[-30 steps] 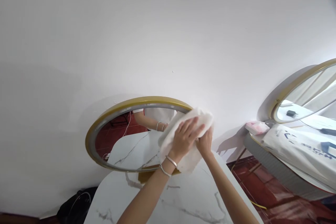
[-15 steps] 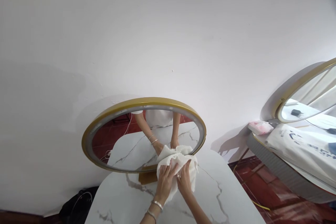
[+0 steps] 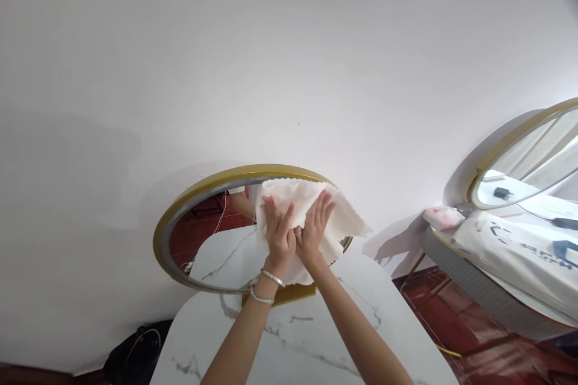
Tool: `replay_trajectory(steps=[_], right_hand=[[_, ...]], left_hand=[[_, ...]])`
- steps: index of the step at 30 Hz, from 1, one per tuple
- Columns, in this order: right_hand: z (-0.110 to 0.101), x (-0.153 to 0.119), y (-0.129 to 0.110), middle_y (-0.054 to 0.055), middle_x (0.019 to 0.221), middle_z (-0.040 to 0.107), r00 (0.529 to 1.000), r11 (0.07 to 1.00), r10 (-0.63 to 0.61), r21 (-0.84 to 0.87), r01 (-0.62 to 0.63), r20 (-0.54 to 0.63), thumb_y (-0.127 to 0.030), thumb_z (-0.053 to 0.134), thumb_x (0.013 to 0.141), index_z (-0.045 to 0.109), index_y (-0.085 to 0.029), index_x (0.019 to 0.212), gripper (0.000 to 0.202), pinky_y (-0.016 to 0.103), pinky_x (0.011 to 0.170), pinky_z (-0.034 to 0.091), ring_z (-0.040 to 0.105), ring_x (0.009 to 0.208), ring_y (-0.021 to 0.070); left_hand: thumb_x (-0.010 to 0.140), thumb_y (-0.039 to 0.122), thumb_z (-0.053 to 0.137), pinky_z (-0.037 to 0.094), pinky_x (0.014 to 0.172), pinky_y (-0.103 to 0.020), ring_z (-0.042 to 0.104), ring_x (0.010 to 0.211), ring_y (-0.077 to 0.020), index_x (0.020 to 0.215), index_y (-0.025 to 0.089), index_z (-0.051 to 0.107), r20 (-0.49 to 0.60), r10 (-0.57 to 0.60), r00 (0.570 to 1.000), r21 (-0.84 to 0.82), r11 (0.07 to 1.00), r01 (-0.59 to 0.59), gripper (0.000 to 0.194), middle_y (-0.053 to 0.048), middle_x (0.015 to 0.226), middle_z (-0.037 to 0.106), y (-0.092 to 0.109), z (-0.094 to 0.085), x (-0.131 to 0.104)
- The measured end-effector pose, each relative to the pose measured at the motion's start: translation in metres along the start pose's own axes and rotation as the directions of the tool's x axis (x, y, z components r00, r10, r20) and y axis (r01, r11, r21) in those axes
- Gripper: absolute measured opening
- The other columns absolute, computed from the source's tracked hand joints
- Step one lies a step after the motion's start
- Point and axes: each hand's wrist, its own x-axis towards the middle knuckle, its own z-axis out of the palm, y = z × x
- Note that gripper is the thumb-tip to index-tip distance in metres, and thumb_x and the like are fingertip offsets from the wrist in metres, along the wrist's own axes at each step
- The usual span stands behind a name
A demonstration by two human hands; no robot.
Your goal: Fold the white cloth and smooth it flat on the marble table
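Note:
Both hands press a white cloth [image 3: 343, 216] flat on the right part of a round, gold-framed mirror [image 3: 226, 252]. My left hand [image 3: 280, 231], with two bangles at the wrist, lies on the cloth with its fingers spread. Beside it my right hand [image 3: 313, 228], a ring on one finger, rests on the cloth with fingers stretched upward. The thumb sides of the hands meet. The cloth hides much of the glass and hangs past the right rim. A gold base [image 3: 295, 296] holds the mirror on a white marbled table [image 3: 307, 337].
On the right, a second mirror [image 3: 497, 159] stands beside a pink-and-white packet [image 3: 443, 217] and a printed white cloth bag [image 3: 519, 246] on another table. A black bag [image 3: 135, 355] is at the lower left. The wall [image 3: 289, 60] rises behind.
Both hands have moved up the mirror with the cloth, from its lower edge to near its top. The cloth is now spread wider, and more of the gold base shows.

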Motion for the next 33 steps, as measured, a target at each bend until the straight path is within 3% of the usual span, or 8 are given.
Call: replay_trajectory(steps=[5,10,16,18,21,24,28,33], right_hand=[[0.008,-0.003,0.000,0.016,0.154,0.031,0.956,0.965,-0.255,-0.021,0.261,0.146,-0.045,0.018,0.101,0.017,-0.016,0.154,0.061,0.059,0.115,0.016,0.016,0.147,0.0318],[-0.001,-0.101,0.022,0.014,0.144,0.049,0.800,0.911,-0.395,0.079,0.405,0.452,-0.037,0.037,0.098,0.044,-0.018,0.143,0.050,0.051,0.114,0.028,0.033,0.141,0.0267],[-0.054,-0.214,0.045,0.006,0.154,0.034,0.461,0.985,-0.173,0.162,0.065,0.870,-0.018,0.048,0.087,0.029,-0.025,0.151,0.067,0.041,0.105,0.043,0.034,0.141,0.0233],[-0.072,-0.237,0.052,0.006,0.149,0.043,0.403,0.992,-0.027,0.074,-0.102,0.915,-0.022,0.053,0.084,0.033,-0.031,0.149,0.068,0.043,0.101,0.046,0.044,0.134,0.0257],[-0.088,-0.259,0.061,0.008,0.125,0.064,0.512,0.936,0.207,-0.016,-0.352,0.834,-0.029,0.054,0.083,0.055,-0.029,0.132,0.049,0.045,0.097,0.048,0.060,0.115,0.0264],[-0.091,-0.267,0.069,0.014,0.115,0.065,0.612,0.866,0.414,-0.084,-0.493,0.674,-0.033,0.047,0.088,0.055,-0.019,0.126,0.041,0.045,0.090,0.053,0.063,0.105,0.0270],[-0.086,-0.263,0.077,0.019,0.120,0.055,0.639,0.783,0.586,-0.145,-0.605,0.498,-0.027,0.043,0.086,0.033,-0.014,0.141,0.057,0.037,0.066,0.057,0.063,0.089,0.0232],[-0.084,-0.247,0.078,0.013,0.112,0.061,0.651,0.780,0.539,-0.025,-0.626,0.534,-0.012,0.042,0.060,0.066,-0.018,0.101,0.048,0.038,0.075,0.056,0.063,0.097,0.0251]], left_hand=[[0.096,0.008,0.032,0.014,0.122,-0.049,0.014,0.147,-0.0213,0.147,0.029,0.033,-0.023,-0.108,0.994,-0.009,0.994,0.108,0.055,0.000,0.159,0.018,-0.005,-0.020,-0.004],[0.095,0.008,0.036,0.018,0.120,-0.052,0.012,0.147,-0.0244,0.148,0.030,0.031,0.182,-0.350,0.919,0.104,0.936,0.336,0.058,-0.002,0.159,0.018,0.001,-0.060,-0.111],[0.095,0.013,0.035,0.026,0.115,-0.057,0.014,0.146,-0.0267,0.146,0.037,0.032,0.439,-0.610,0.659,0.343,0.792,0.505,0.056,-0.001,0.160,0.016,0.023,-0.104,-0.250],[0.095,0.010,0.034,0.028,0.113,-0.060,0.012,0.146,-0.0288,0.146,0.038,0.031,0.440,-0.663,0.606,0.425,0.748,0.510,0.058,-0.002,0.160,0.017,0.028,-0.114,-0.278],[0.094,0.008,0.035,0.031,0.111,-0.060,0.013,0.145,-0.0302,0.147,0.039,0.028,0.494,-0.659,0.567,0.457,0.752,0.476,0.061,-0.003,0.160,0.017,0.030,-0.126,-0.302],[0.095,0.011,0.036,0.035,0.112,-0.052,0.014,0.144,-0.0271,0.148,0.040,0.026,0.580,-0.609,0.541,0.411,0.792,0.451,0.061,-0.002,0.160,0.017,0.030,-0.135,-0.313],[0.096,0.014,0.036,0.035,0.113,-0.047,0.015,0.145,-0.0243,0.148,0.039,0.028,0.562,-0.625,0.541,0.399,0.778,0.485,0.058,-0.001,0.159,0.021,0.033,-0.140,-0.328],[0.097,0.015,0.034,0.042,0.109,-0.046,0.026,0.143,-0.0251,0.143,0.034,0.041,0.553,-0.623,0.554,0.361,0.778,0.514,0.050,-0.003,0.155,0.034,0.043,-0.151,-0.330]])
